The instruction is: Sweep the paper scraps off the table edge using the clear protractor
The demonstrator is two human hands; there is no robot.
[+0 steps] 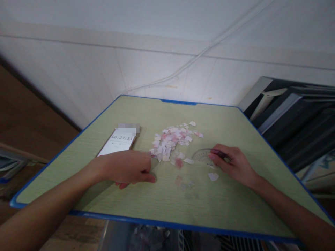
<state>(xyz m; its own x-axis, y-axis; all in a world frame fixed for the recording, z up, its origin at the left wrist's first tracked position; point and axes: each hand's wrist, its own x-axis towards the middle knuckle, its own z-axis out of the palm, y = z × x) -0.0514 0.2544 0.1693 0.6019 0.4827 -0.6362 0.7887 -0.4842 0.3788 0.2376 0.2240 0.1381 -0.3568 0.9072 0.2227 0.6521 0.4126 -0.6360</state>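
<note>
My right hand (231,162) pinches a clear half-round protractor (202,154) by its right end, just above the table. My left hand (128,166) is closed with its knuckles up, beside a phone (119,139) that shows a running time. What its curled fingers hold, if anything, is hidden; a faint see-through patch shows by its thumb. Between the hands lies a heap of torn paper scraps (170,139), white and pinkish. A few blurred scraps (179,162) lie below the heap, and one white scrap (213,176) is under the right hand.
The green table (146,202) has a blue rim and stands against a white wall (157,69) with a cable (188,64) running across it. Dark folders or boards (295,115) lean at the right. Below the front edge is a clear bin (115,237) with scraps inside.
</note>
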